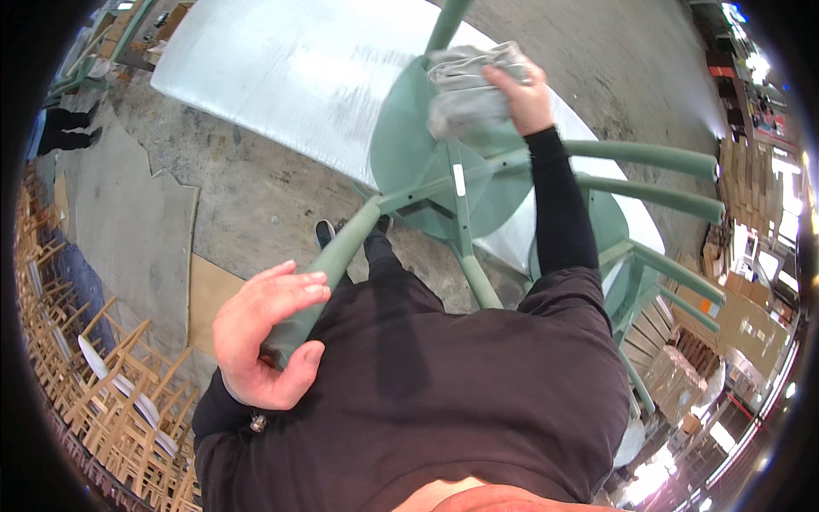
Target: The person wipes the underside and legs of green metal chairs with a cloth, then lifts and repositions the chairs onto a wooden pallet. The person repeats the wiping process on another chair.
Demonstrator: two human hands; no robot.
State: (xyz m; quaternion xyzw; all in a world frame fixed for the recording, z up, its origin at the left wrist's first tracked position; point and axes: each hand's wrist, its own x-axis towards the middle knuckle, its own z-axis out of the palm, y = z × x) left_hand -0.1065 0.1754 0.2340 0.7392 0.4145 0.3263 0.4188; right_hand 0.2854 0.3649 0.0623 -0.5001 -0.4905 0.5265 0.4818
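A green wooden chair (426, 162) lies tipped over with its legs pointing toward me and outward. My left hand (264, 337) is wrapped around the end of one green chair leg (341, 247) at lower left. My right hand (525, 94) presses a crumpled grey cloth (465, 85) against the underside of the round seat near the top. A second green chair (648, 247) lies on its side just to the right, its legs sticking out rightward.
A large pale sheet (281, 68) covers the concrete floor under the chairs. Stacks of unpainted wooden chairs (94, 384) fill the left edge. Cardboard boxes and wrapped goods (682, 367) stand at right. Another person's dark legs (64, 128) are at far left.
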